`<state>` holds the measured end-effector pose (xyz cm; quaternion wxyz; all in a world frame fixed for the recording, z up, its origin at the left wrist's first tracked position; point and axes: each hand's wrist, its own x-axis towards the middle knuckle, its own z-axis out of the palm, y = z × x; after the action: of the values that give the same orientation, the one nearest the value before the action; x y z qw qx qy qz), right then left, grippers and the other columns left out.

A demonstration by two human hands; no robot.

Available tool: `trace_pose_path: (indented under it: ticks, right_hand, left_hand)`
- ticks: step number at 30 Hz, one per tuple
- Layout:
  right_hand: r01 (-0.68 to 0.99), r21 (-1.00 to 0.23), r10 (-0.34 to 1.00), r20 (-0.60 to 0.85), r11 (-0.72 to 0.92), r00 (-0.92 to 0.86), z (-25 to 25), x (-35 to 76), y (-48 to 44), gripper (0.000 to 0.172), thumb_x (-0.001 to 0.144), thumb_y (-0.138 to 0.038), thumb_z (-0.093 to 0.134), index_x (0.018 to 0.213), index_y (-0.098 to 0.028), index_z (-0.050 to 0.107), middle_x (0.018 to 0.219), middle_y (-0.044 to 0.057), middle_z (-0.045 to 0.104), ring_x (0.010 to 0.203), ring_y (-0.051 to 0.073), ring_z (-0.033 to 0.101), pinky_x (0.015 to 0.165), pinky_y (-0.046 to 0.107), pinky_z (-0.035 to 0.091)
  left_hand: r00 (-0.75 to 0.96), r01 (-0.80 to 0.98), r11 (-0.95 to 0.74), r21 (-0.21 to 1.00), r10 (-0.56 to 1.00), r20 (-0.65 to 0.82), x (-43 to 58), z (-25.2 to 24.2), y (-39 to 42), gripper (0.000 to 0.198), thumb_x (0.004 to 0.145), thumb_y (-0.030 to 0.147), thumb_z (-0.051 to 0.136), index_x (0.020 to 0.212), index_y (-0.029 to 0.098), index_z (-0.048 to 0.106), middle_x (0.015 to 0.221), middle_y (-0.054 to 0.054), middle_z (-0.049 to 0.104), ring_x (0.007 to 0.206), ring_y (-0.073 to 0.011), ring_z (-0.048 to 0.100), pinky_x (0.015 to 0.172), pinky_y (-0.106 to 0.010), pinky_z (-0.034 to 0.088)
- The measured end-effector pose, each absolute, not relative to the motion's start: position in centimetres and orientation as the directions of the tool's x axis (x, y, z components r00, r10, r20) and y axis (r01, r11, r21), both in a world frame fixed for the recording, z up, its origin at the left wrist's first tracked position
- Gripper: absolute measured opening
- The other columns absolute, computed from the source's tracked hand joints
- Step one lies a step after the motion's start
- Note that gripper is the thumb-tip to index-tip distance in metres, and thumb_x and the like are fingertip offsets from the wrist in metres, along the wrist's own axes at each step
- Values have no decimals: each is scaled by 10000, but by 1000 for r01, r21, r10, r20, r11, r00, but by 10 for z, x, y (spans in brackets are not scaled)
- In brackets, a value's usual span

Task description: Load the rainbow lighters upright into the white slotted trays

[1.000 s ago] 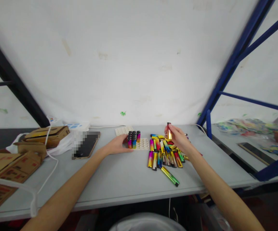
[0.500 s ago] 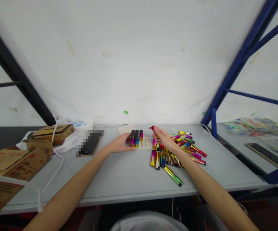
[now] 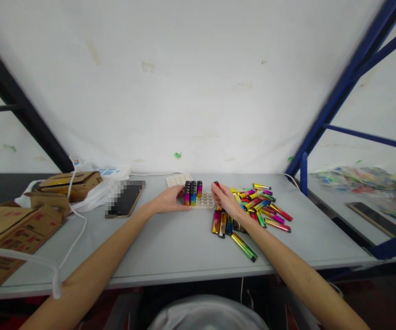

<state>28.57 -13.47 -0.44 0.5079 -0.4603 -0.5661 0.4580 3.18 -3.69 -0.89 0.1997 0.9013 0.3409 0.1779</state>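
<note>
A pale tray with round holes (image 3: pixel 206 200) lies on the table, and several lighters (image 3: pixel 192 195) with black tops and shiny purple-to-blue sides stand upright at its left end. My left hand (image 3: pixel 170 200) curves around that end, thumb along the front edge and fingers behind the standing lighters. Above the tray's right side, my right hand (image 3: pixel 225 198) is closed on a red lighter (image 3: pixel 216 184); most of it is hidden by the fingers. Loose shiny lighters (image 3: pixel 264 206) are heaped right of the hand, and a yellow-green lighter (image 3: pixel 244 247) lies nearer the front.
Behind is a second pale tray (image 3: pixel 178 179). On the left lie a phone (image 3: pixel 131 198), cardboard boxes (image 3: pixel 19 229) and a white cable (image 3: pixel 83 229). Blue frame bars (image 3: pixel 328 110) rise at the right; beyond them are another phone (image 3: pixel 374 218) and plastic bags (image 3: pixel 362 178).
My right hand has moved slightly left and turned the red lighter more upright near the tray. My left hand keeps its place at the tray. The whole view has shifted slightly.
</note>
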Motion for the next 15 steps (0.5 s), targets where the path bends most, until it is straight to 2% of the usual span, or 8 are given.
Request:
trace_pose_path:
  ticks: [3,8,11,15]
  right_hand:
    - [215,-948,972,233,232,-22,-3,286,-136,624,908,-823,518,704,-243,416,607,-49,363,553,124,333,501,264,279]
    - [414,-889,972,233,196,40,0,290,-136,628,893,-785,496,594,-244,386,549,-46,319,544,120,304,526,286,249]
    - [456,-870,969,238,186,58,-5,292,-134,563,879,-700,513,573,-241,399,550,-41,325,550,123,315,531,285,250]
    - [385,-903,975,221,190,38,-13,293,-130,462,881,-601,498,600,-252,390,549,-42,319,551,132,311,518,279,243]
  left_hand:
    - [707,540,-686,488,684,180,32,-9,-36,640,715,626,824,1124,162,661,1119,-134,738,1009,-342,691,892,-423,557]
    - [701,562,-679,472,694,164,31,-12,-34,651,701,649,827,1108,171,656,1118,-148,732,1022,-358,687,891,-438,555]
    - [699,559,-678,477,695,169,31,-13,-33,646,699,651,837,1107,185,654,1118,-146,732,1011,-352,690,863,-418,557]
    - [699,556,-679,480,694,172,31,-13,-34,667,706,658,830,1121,166,654,1118,-142,732,991,-352,688,848,-427,555]
